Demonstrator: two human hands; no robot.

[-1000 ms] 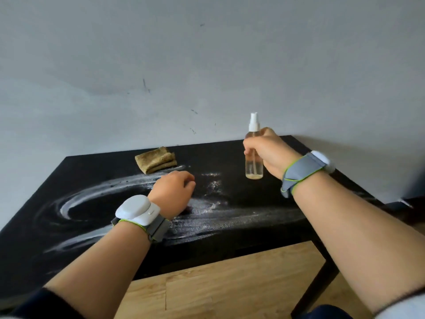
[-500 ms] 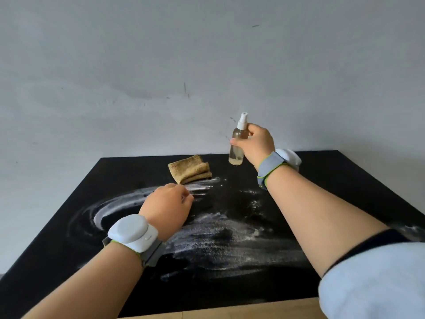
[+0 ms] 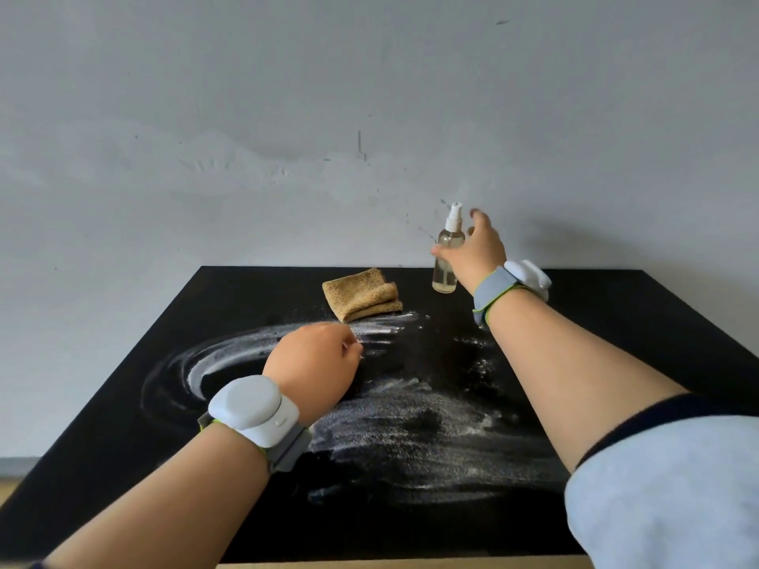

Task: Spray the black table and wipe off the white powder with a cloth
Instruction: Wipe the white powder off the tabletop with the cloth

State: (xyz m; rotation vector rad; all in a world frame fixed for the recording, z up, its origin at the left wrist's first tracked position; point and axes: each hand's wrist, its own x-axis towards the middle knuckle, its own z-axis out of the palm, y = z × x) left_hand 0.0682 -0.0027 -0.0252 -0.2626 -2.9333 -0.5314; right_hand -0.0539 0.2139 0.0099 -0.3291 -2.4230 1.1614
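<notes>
We see a small clear bottle (image 3: 444, 279) with a white spray top and pale liquid. It is upright at the back of the black table (image 3: 636, 322), near the wall (image 3: 287, 117). Just left of it lies a folded tan cloth (image 3: 361, 295), its near edge touching the white powder (image 3: 410, 429). The powder is smeared in curved streaks over the middle of the table and lies thickest toward the near edge.

We cannot tell whether the bottle's base rests on the table or hangs just above it. The right hand's raised fingers (image 3: 478, 217) are blurred. The left hand's fingertips are tucked out of sight beneath it.

The right hand (image 3: 478, 252) reaches far forward, thumb across the bottle's front and fingers lifted behind its neck. We cannot tell whether it has hold of the bottle. The left hand (image 3: 314, 363) is curled into a loose fist with nothing visible in it, over the powder streak near the cloth. Each wrist wears a white band (image 3: 250, 408).
</notes>
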